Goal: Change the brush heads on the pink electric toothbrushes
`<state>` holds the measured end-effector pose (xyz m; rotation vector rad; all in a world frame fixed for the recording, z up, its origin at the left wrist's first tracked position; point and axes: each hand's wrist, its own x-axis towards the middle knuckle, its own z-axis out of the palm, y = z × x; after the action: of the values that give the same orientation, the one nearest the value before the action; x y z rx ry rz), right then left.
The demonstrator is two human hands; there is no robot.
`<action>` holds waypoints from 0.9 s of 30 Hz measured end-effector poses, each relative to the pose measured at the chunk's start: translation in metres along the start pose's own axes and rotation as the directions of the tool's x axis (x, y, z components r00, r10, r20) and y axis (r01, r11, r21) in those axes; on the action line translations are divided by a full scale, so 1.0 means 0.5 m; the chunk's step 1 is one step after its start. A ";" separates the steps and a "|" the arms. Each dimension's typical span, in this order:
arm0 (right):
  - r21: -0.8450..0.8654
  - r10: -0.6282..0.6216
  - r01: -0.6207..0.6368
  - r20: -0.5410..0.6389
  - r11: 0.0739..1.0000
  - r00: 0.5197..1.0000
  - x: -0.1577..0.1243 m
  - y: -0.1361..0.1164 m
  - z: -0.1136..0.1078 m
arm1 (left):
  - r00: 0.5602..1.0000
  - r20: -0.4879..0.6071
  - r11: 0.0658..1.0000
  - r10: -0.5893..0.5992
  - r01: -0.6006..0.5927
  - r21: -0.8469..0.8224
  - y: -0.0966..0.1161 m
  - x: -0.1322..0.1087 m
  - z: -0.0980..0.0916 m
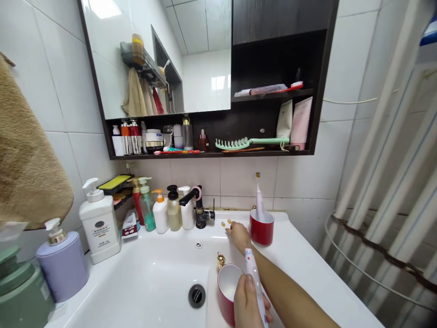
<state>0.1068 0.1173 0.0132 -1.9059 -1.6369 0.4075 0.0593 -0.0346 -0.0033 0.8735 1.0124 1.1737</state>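
Note:
My left hand (247, 300) is closed round a slim white electric toothbrush handle (252, 269) with coloured spots, which stands upright above the near cup's right side. A red cup (226, 298), white inside, is beside this hand. Its gold figure-shaped handle (221, 260) points to the back. My right hand (239, 234) reaches past to the back of the sink, fingers stretched and slightly apart. Its fingertips are by two small yellowish pieces (223, 223); whether they touch is unclear. Right of it, a second red cup (261, 232) holds a pale tapered handle (260, 207).
The white basin (153, 278) has a dark drain (197, 296) and a black faucet (201, 214). Several pump bottles (175, 214) line its back left. Above hangs a dark mirror cabinet (211, 155) with toiletries and a green hairbrush (235, 144). White pipes (372, 136) stand at right.

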 end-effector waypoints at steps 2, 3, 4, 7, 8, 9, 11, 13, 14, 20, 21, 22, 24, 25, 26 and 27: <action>-0.023 0.009 -0.009 0.015 1.000 1.000 0.003 0.010 -0.004 | 1.000 0.004 1.000 -0.013 0.013 0.000 -0.002 0.002 0.000; -0.025 0.017 -0.017 0.022 1.000 1.000 0.003 0.015 -0.007 | 1.000 0.007 1.000 -0.016 0.016 0.007 -0.002 0.002 0.000; -0.020 0.028 -0.027 0.031 0.999 0.999 0.002 0.018 -0.010 | 1.000 0.011 1.000 -0.015 0.015 0.017 -0.001 0.001 0.000; 0.044 0.049 -0.052 0.055 0.998 0.997 -0.011 0.019 -0.021 | 1.000 0.029 0.999 -0.007 0.006 0.041 0.006 -0.006 -0.001; 0.083 0.048 -0.053 0.057 0.995 0.997 -0.022 0.016 -0.027 | 0.999 0.039 0.999 -0.004 0.002 0.047 0.009 -0.008 -0.002; 0.131 0.044 -0.051 0.057 0.990 0.997 -0.035 0.015 -0.036 | 0.999 0.050 0.999 -0.002 0.000 0.052 0.011 -0.011 -0.003; 0.242 0.030 -0.043 0.054 0.969 0.998 -0.073 0.016 -0.063 | 0.997 0.081 0.997 -0.003 -0.003 0.071 0.014 -0.016 -0.004; 0.367 0.018 -0.034 0.049 0.929 0.999 -0.123 0.028 -0.104 | 0.993 0.121 0.996 -0.004 -0.008 0.094 0.010 -0.022 -0.003; 0.423 0.011 -0.029 0.044 0.906 0.999 -0.150 0.037 -0.127 | 0.989 0.145 0.994 -0.004 -0.012 0.105 0.007 -0.026 -0.002; 0.938 0.106 -0.244 0.224 0.245 0.969 -0.268 0.096 -0.215 | 0.951 0.307 0.976 -0.019 -0.049 0.213 -0.022 -0.060 0.014; 0.940 0.116 -0.266 0.246 0.215 0.962 -0.275 0.100 -0.215 | 0.945 0.325 0.974 -0.030 -0.046 0.223 -0.024 -0.065 0.015; 0.940 0.124 -0.278 0.258 0.197 0.958 -0.278 0.103 -0.213 | 0.941 0.336 0.973 -0.038 -0.041 0.225 -0.025 -0.068 0.016; 0.941 0.130 -0.287 0.266 0.181 0.955 -0.279 0.105 -0.204 | 0.937 0.347 0.974 -0.048 -0.033 0.223 -0.024 -0.071 0.017; 0.941 0.134 -0.288 0.267 0.179 0.954 -0.278 0.104 -0.200 | 0.936 0.346 0.975 -0.057 -0.022 0.221 -0.024 -0.072 0.017; 0.941 0.139 -0.287 0.264 0.179 0.954 -0.276 0.104 -0.196 | 0.938 0.341 0.975 -0.069 -0.008 0.221 -0.023 -0.071 0.018; 0.942 0.145 -0.284 0.260 0.181 0.955 -0.275 0.103 -0.194 | 0.938 0.336 0.975 -0.080 0.003 0.223 -0.023 -0.071 0.018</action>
<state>0.1769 -0.0425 0.0379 -1.0192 -0.6723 1.3402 0.0685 -0.0718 -0.0055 1.1812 0.8760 0.8429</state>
